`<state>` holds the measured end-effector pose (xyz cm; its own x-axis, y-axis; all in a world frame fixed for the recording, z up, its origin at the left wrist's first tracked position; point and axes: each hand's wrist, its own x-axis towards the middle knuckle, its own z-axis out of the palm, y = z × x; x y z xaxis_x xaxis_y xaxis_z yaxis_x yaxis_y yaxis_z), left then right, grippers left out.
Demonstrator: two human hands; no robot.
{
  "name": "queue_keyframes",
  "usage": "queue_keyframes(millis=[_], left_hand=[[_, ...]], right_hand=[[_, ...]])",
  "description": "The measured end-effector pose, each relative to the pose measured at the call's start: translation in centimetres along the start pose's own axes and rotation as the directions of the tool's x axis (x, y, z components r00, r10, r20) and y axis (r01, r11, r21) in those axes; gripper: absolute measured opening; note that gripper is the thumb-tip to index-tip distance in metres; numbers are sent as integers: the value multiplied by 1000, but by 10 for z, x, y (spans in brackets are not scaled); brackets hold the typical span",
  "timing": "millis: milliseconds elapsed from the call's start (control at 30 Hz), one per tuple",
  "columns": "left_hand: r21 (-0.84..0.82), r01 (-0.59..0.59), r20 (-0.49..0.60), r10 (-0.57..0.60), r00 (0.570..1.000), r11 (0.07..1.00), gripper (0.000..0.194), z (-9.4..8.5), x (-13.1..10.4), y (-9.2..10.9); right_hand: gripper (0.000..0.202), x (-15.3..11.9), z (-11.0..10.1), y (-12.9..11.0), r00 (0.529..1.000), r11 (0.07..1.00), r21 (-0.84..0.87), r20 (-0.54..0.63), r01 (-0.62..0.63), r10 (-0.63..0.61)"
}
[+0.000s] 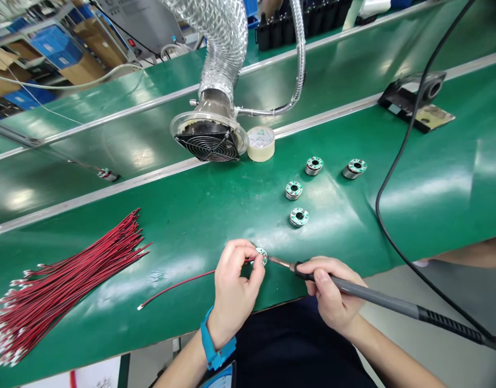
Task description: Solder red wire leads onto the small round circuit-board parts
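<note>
My left hand (pixel 238 285) pinches the end of a red and black wire (pixel 179 283) against a small round part with a green-and-white circuit board (pixel 262 255). The wire trails left along the table to a white connector (pixel 140 307). In my right hand (pixel 337 291) is a soldering iron (pixel 373 297), gripped like a pen. Its tip points left and reaches the board's right edge; whether it touches cannot be made out. My left fingers hide part of the board. Several similar round motor-like parts, one of them a part (pixel 298 217) just behind, stand on the green table.
A bundle of red wires (pixel 82 285) lies at the left. Behind stand a fume extractor fan (pixel 209 146) on a foil duct and a roll of tape (pixel 261 144). A soldering iron stand (pixel 418 99) is at the far right. The iron's black cable (pixel 383 178) loops across the right side.
</note>
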<state>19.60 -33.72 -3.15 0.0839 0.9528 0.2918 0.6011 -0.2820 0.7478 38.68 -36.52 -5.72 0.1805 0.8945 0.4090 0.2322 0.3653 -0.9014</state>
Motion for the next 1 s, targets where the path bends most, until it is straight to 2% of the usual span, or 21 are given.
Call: queue_keyframes(millis=[133, 267, 633, 867, 933, 1000], left_hand=[[12, -11, -6, 11, 1000, 1000, 13, 2, -1, -1], [21, -6, -4, 7, 1000, 1000, 13, 2, -1, -1], [54, -22, -6, 23, 1000, 998, 14, 1, 0, 1], [84, -22, -11, 23, 1000, 996, 14, 1, 0, 2], [102, -22, -10, 23, 1000, 995, 14, 1, 0, 3], [119, -25, -9, 27, 1000, 993, 15, 1, 0, 3]], right_hand=[[23, 3, 0, -5, 999, 998, -40, -12, 51, -52], [24, 2, 1, -5, 998, 999, -19, -36, 46, -47], [22, 9, 3, -9, 997, 994, -74, 22, 81, -79], [26, 1, 0, 0, 999, 999, 37, -41, -13, 15], [24, 7, -2, -1, 999, 1000, -17, -51, 0, -1], [22, 19, -4, -3, 997, 990, -125, -44, 61, -67]])
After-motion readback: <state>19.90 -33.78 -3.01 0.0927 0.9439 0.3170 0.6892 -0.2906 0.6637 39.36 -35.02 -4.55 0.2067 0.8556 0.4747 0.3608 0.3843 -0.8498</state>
